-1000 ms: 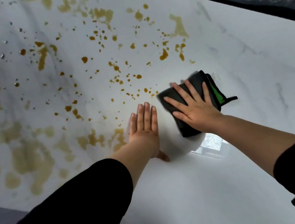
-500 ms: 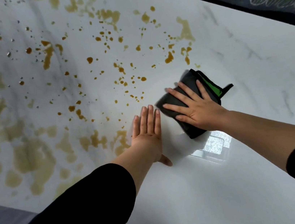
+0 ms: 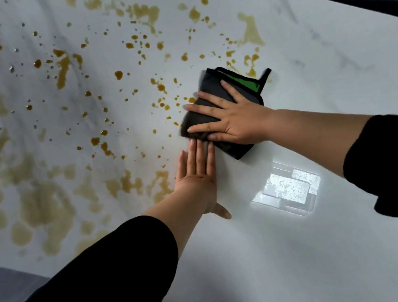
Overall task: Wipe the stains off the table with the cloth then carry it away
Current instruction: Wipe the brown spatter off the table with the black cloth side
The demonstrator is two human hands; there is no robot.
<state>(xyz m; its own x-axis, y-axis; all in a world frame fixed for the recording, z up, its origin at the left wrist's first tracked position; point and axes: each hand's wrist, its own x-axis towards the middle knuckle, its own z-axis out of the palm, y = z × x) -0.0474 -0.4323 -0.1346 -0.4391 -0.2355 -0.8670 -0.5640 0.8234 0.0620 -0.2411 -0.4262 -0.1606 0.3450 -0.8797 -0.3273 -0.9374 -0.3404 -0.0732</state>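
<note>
The right hand (image 3: 237,122) lies flat on a folded dark grey cloth with a green inner layer and black edging (image 3: 212,86), its fingers (image 3: 202,107) spread wide and pressing down rather than curled around the fabric. The cloth sits on the white marble-patterned tabletop (image 3: 336,80) at the near-right border of the mess, just beyond the left hand (image 3: 196,176), which rests palm down with its fingers (image 3: 199,150) straight and close together, holding nothing; their tips reach the cloth's near edge. Amber-brown stains (image 3: 118,75), both small dark droplets and wide pale smears, cover most of the surface to the left and beyond, so by this judgement the wiping has barely begun. A bright reflection of light (image 3: 287,189) gleams on the clean stretch nearer the person. The chief risk is smearing: a single folded face of cloth may saturate quickly and drag liquid into the clean area on the right instead of lifting it. The black sleeves (image 3: 108,278) hang low over the tabletop and could brush through the large near-left puddles. With only flat pressure holding it, the cloth could also slide out or unfold on a hard stroke.
</note>
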